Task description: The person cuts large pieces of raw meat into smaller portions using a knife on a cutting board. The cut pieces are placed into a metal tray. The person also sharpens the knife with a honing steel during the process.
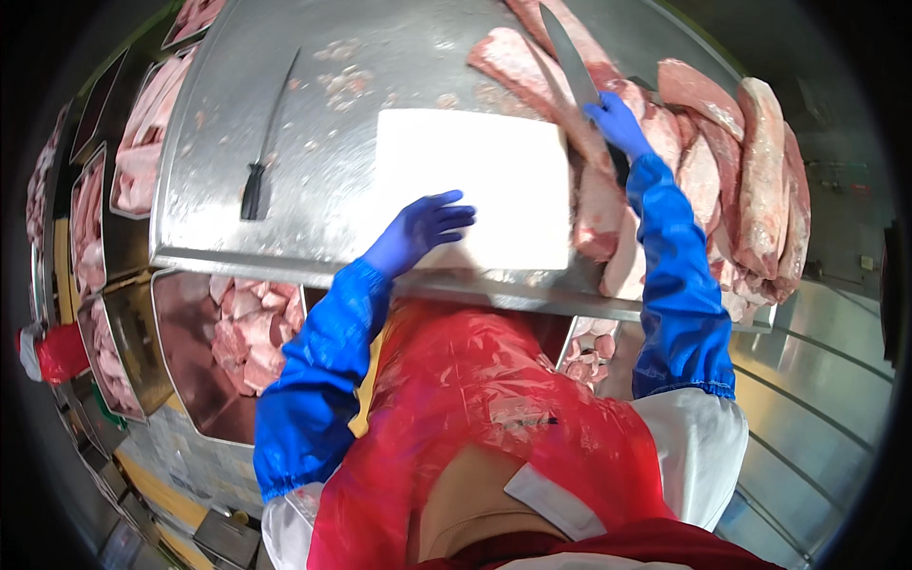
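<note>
My right hand [619,125], in a blue glove, is closed around a knife [568,55] whose broad blade points away from me, above long slabs of meat [532,81]. My left hand [418,228], gloved in blue too, hovers over the near left edge of a white cutting board [494,190]. Its fingers are stretched out and hold nothing. Left of the board lies a thin tapered tool [254,188] with a black handle; whether it is a sharpening steel or a narrow knife I cannot tell. More meat [760,180] is heaped to the right.
The steel table [313,204] carries small scraps beyond the board. Below its near edge, a metal bin [204,399] holds meat chunks. Several other bins with meat [152,142] line the left side. A person in red [59,353] is at the far left.
</note>
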### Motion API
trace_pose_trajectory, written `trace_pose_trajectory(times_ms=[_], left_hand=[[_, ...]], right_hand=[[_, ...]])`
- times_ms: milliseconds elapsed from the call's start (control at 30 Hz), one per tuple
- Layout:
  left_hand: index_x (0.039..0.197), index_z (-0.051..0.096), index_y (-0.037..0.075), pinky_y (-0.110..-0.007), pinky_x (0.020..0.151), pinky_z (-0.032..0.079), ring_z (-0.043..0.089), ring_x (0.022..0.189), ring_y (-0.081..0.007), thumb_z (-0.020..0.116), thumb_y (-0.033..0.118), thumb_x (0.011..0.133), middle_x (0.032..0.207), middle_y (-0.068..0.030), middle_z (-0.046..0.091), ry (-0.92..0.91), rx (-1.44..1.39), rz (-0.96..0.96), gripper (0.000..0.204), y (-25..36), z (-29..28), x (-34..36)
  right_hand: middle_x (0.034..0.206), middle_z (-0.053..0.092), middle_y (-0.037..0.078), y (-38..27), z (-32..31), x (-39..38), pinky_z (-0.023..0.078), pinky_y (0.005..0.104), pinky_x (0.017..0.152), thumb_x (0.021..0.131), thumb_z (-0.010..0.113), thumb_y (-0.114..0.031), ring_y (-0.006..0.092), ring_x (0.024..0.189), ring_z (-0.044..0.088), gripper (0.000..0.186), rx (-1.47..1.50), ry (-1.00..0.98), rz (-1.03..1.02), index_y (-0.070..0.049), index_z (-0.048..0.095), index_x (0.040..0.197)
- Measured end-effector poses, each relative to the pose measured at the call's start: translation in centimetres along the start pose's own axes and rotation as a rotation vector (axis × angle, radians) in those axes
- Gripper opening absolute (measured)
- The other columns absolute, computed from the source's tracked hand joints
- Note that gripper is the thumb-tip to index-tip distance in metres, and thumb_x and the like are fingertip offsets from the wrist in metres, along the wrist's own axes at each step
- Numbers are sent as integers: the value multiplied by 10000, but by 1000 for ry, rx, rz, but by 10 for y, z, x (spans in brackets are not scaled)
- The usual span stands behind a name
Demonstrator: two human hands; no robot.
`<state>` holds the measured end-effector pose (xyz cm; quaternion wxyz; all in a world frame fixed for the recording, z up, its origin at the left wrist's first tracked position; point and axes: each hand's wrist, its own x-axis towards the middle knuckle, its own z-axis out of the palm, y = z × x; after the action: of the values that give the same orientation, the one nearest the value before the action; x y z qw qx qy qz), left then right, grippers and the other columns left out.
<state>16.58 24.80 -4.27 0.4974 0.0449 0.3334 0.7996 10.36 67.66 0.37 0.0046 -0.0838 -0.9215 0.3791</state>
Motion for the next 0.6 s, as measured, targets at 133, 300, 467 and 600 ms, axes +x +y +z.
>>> trace_pose_trajectory(times_ms=[133, 300, 467, 600], left_hand=[[1327, 457, 55, -418, 1030, 405, 508, 1250, -304, 460, 398, 989, 1311, -184, 550, 143, -133, -125, 481, -34, 52, 176], [1089, 547, 116, -333, 889, 483, 594, 940, -186, 622, 400, 875, 1061, -89, 606, 264, -14, -183, 363, -89, 137, 279], [1053, 600, 66, -324, 787, 542, 646, 879, -184, 654, 285, 868, 951, -72, 644, 289, -286, -89, 292, -82, 139, 277], [1111, 595, 50, -293, 727, 529, 633, 835, -178, 665, 206, 864, 957, -68, 630, 515, -66, 87, 301, -56, 182, 227]], right_hand=[[893, 653, 87, 36, -27, 37, 467, 310, 763, 902, 585, -314, 181, 807, 592, 303, 185, -342, 292, -42, 674, 1002], [1051, 669, 42, 87, -45, 26, 441, 288, 896, 928, 591, -289, 142, 963, 578, 344, 341, -338, 184, -18, 662, 1128], [1018, 654, 49, 66, -46, -3, 446, 270, 862, 919, 588, -230, 134, 918, 571, 303, 600, -251, 293, -18, 646, 1127], [916, 630, 32, 33, -41, -40, 451, 282, 763, 906, 584, -204, 125, 812, 543, 232, 670, -40, 380, -8, 652, 1010]])
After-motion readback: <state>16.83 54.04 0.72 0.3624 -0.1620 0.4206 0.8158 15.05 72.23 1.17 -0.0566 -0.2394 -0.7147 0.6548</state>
